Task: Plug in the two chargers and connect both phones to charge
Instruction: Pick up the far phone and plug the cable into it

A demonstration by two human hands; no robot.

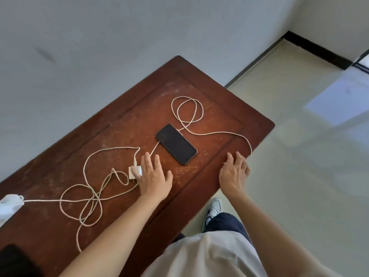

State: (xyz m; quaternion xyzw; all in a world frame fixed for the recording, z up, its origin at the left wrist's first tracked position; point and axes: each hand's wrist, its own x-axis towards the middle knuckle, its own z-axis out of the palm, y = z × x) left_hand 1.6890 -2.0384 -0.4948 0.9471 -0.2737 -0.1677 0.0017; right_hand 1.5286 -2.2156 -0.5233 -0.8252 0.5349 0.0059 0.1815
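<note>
One black phone (176,143) lies face up mid-surface (219,108), its long axis running from far-left to near-right, a cable (187,110) plugged at its far end. The left hand (153,176) rests flat, fingers (146,160) spread, touching a white charger (134,171). The right hand (234,172) rests on the surface edge, fingers loosely together, gripping nothing.

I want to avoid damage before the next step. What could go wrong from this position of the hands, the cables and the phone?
1. The tangled cable crosses itself several times; pulling the white charger beside the left hand may tighten it into a knot.
2. Another cable runs from the phone over the table edge near the right hand; a tug there could drag the phone toward the edge.
</note>
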